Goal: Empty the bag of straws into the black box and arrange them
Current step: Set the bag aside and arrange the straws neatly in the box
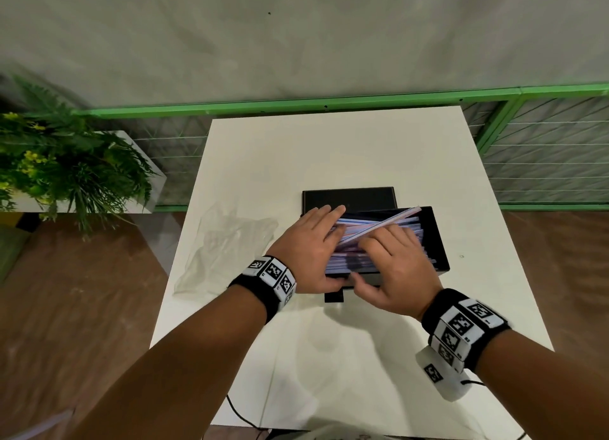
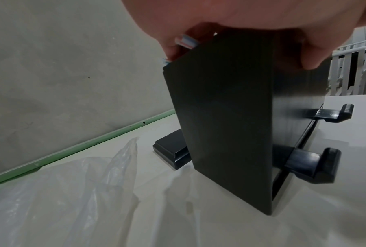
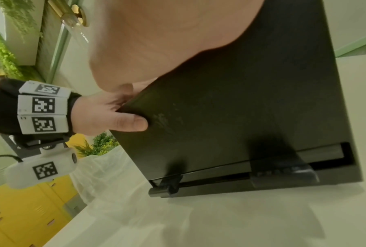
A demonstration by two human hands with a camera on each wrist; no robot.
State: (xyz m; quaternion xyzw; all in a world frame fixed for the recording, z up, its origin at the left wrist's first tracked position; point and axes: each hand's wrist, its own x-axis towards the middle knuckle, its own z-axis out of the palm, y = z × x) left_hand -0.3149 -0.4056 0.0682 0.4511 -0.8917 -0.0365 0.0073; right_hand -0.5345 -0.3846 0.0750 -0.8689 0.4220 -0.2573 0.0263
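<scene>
The black box (image 1: 440, 242) stands mid-table, packed with colourful straws (image 1: 389, 223); a few lie slanted across the pile. My left hand (image 1: 306, 245) covers the box's left end, with its fingers laid over the straw ends (image 2: 186, 41) and its thumb (image 3: 133, 123) on the front wall. My right hand (image 1: 392, 261) rests on top of the straws with fingertips pressing them and its thumb at the front wall. The clear plastic bag (image 1: 227, 245) lies flat and empty to the left of the box (image 2: 230, 117).
A flat black lid (image 1: 349, 197) lies just behind the box. Two black clips (image 2: 325, 113) stick out from the box's front wall near the table. A potted plant (image 1: 66, 162) stands far left, and a green rail (image 1: 296, 105) runs behind the white table (image 1: 329, 357).
</scene>
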